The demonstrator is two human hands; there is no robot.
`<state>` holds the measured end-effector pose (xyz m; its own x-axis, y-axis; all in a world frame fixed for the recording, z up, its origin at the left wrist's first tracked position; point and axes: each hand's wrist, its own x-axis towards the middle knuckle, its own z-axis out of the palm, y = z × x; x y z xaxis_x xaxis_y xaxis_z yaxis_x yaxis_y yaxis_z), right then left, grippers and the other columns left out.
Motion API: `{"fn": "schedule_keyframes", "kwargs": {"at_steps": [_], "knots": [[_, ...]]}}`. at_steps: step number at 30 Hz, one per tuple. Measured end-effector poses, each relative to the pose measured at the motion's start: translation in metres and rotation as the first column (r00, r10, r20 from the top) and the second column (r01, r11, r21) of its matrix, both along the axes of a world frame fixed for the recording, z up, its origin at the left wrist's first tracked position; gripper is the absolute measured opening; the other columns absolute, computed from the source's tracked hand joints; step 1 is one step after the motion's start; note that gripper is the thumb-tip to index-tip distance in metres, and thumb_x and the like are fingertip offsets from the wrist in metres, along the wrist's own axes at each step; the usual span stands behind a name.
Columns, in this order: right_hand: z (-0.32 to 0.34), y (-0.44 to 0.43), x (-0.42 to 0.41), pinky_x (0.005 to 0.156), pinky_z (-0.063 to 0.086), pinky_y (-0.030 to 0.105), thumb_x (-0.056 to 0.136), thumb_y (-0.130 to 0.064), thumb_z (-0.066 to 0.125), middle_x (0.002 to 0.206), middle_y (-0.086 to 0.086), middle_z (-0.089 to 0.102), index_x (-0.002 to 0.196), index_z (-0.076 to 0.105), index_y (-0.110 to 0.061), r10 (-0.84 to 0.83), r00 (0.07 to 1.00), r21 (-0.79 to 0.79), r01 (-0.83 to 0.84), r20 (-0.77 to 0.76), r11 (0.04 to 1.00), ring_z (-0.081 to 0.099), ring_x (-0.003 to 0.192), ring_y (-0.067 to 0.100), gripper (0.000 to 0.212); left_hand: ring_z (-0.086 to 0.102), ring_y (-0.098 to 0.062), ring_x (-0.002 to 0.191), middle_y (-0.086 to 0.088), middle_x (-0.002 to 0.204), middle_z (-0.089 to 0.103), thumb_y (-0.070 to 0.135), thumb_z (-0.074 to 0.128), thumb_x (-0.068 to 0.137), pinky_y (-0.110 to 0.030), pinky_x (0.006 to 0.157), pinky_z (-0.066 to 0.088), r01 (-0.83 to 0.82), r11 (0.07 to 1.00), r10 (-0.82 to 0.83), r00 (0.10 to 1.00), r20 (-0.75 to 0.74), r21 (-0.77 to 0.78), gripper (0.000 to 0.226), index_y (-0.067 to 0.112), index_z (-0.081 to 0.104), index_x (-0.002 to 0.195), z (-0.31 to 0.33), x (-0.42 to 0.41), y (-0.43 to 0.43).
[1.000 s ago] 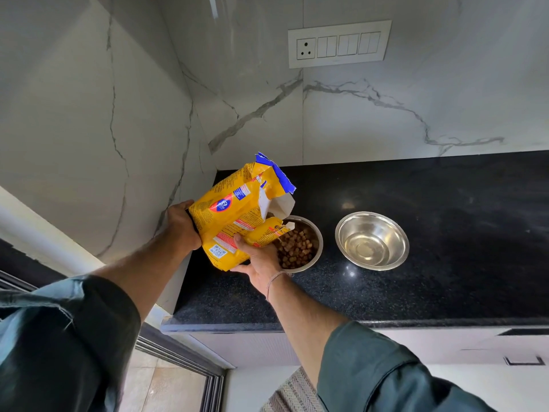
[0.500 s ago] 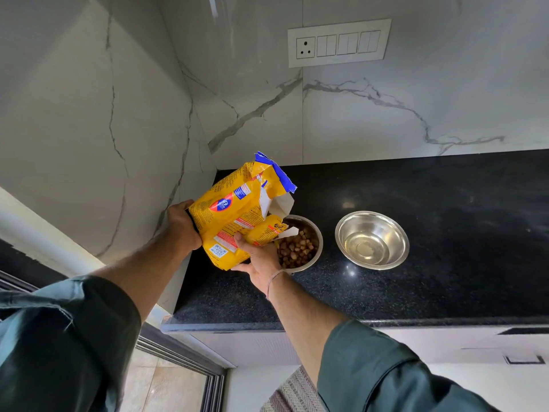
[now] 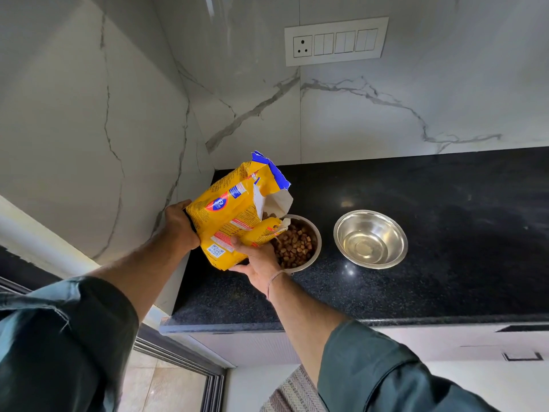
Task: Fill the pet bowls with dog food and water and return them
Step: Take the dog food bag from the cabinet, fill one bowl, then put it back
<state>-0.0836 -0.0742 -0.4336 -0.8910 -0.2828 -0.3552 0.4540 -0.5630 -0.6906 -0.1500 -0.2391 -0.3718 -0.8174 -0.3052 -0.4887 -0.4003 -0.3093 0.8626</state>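
Currently left hand (image 3: 179, 226) and right hand (image 3: 256, 258) grasp the tilted dog food bag (image 3: 228, 214), filling bowl 1 (image 3: 318, 237) with kibble (image 3: 294, 245); next, probably: upright the bag, then water bowl 2 (image 3: 386, 233) at 3 o'clock

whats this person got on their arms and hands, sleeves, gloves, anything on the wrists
Both arms are in dark teal-green fabric: the left sleeve and right sleeve end near the elbows, leaving the forearms bare. A stitched hem shows on the left one. A thin pale thread band circles the right wrist. The left hand and right hand are ungloved, and no rings or watch show.
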Motion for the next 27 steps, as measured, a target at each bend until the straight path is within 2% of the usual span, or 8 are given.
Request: {"fn": "schedule_keyframes", "kwargs": {"at_steps": [2, 6, 9, 14, 18, 21, 25, 27], "knots": [[0.0004, -0.0006, 0.0004, 0.104, 0.041, 0.073, 0.083, -0.007, 0.081, 0.129, 0.002, 0.069, 0.138, 0.058, -0.023, 0.017, 1.000, 0.013, -0.017, -0.018, 1.000, 0.059, 0.125, 0.032, 0.062, 0.069, -0.029, 0.086, -0.012, 0.095, 0.074, 0.043, 0.036, 0.105, -0.047, 0.095, 0.052, -0.003, 1.000, 0.003, 1.000, 0.007, 0.006, 0.044, 0.019, 0.072, 0.098, 0.0017, 0.0007, 0.0006], [0.0010, -0.0013, 0.0014, 0.102, 0.044, 0.071, 0.083, -0.005, 0.081, 0.116, -0.004, 0.072, 0.129, 0.061, -0.026, -0.002, 1.000, 0.032, 0.003, -0.029, 0.999, 0.064, 0.108, 0.024, 0.055, 0.070, -0.035, 0.105, -0.016, 0.109, 0.075, 0.043, 0.039, 0.103, -0.053, 0.104, 0.049, -0.009, 1.000, 0.009, 0.999, 0.037, 0.005, 0.046, 0.016, 0.071, 0.123, 0.0046, 0.0007, -0.0008], [-0.0008, -0.0016, 0.0006, 0.100, 0.046, 0.070, 0.082, -0.006, 0.082, 0.113, -0.005, 0.072, 0.125, 0.061, -0.028, -0.022, 1.000, 0.038, 0.022, -0.017, 0.999, 0.063, 0.109, 0.025, 0.052, 0.068, -0.036, 0.114, -0.018, 0.115, 0.074, 0.043, 0.040, 0.102, -0.057, 0.105, 0.047, -0.020, 1.000, 0.020, 0.998, 0.057, 0.004, 0.048, 0.017, 0.070, 0.129, 0.0051, 0.0016, -0.0015], [0.0005, -0.0022, 0.0009, 0.100, 0.046, 0.069, 0.083, -0.005, 0.081, 0.114, -0.005, 0.072, 0.118, 0.062, -0.031, -0.014, 1.000, 0.032, 0.015, -0.016, 0.999, 0.065, 0.104, 0.022, 0.048, 0.070, -0.033, 0.090, -0.017, 0.102, 0.074, 0.039, 0.036, 0.107, -0.046, 0.086, 0.056, -0.014, 1.000, 0.014, 0.999, 0.033, -0.011, 0.043, 0.016, 0.072, 0.110, 0.0093, 0.0043, 0.0020], [-0.0005, -0.0025, 0.0004, 0.098, 0.048, 0.069, 0.080, -0.009, 0.084, 0.124, 0.001, 0.071, 0.129, 0.061, -0.026, -0.036, 0.999, 0.053, 0.037, -0.005, 0.998, 0.062, 0.121, 0.032, 0.057, 0.071, -0.033, 0.094, -0.016, 0.104, 0.075, 0.042, 0.037, 0.105, -0.047, 0.089, 0.055, -0.003, 1.000, 0.003, 0.999, 0.037, -0.008, 0.047, 0.016, 0.070, 0.126, 0.0096, 0.0048, 0.0010], [0.0004, -0.0031, 0.0012, 0.098, 0.049, 0.068, 0.082, -0.008, 0.082, 0.120, -0.001, 0.071, 0.120, 0.063, -0.030, -0.037, 0.999, 0.039, 0.037, -0.010, 0.999, 0.064, 0.113, 0.028, 0.048, 0.070, -0.033, 0.091, -0.015, 0.103, 0.075, 0.042, 0.038, 0.105, -0.046, 0.087, 0.056, 0.001, 1.000, 0.000, 1.000, 0.025, -0.009, 0.046, 0.017, 0.068, 0.128, 0.0098, 0.0051, 0.0016], [-0.0003, -0.0030, 0.0005, 0.098, 0.048, 0.069, 0.081, -0.009, 0.084, 0.120, -0.001, 0.072, 0.119, 0.064, -0.031, -0.039, 0.999, 0.040, 0.039, -0.011, 0.998, 0.065, 0.112, 0.027, 0.048, 0.070, -0.030, 0.085, -0.011, 0.085, 0.078, 0.041, 0.038, 0.105, -0.044, 0.083, 0.056, 0.000, 1.000, 0.001, 1.000, 0.024, -0.016, 0.042, 0.018, 0.072, 0.103, 0.0094, 0.0048, 0.0015], [-0.0002, -0.0029, 0.0004, 0.098, 0.048, 0.069, 0.082, -0.009, 0.083, 0.114, -0.003, 0.073, 0.116, 0.065, -0.031, -0.041, 0.999, 0.042, 0.041, -0.014, 0.998, 0.066, 0.106, 0.024, 0.044, 0.070, -0.030, 0.082, -0.011, 0.085, 0.077, 0.041, 0.038, 0.105, -0.044, 0.083, 0.056, 0.013, 1.000, -0.013, 1.000, 0.026, -0.023, 0.042, 0.018, 0.072, 0.097, 0.0084, 0.0041, 0.0004]]}}
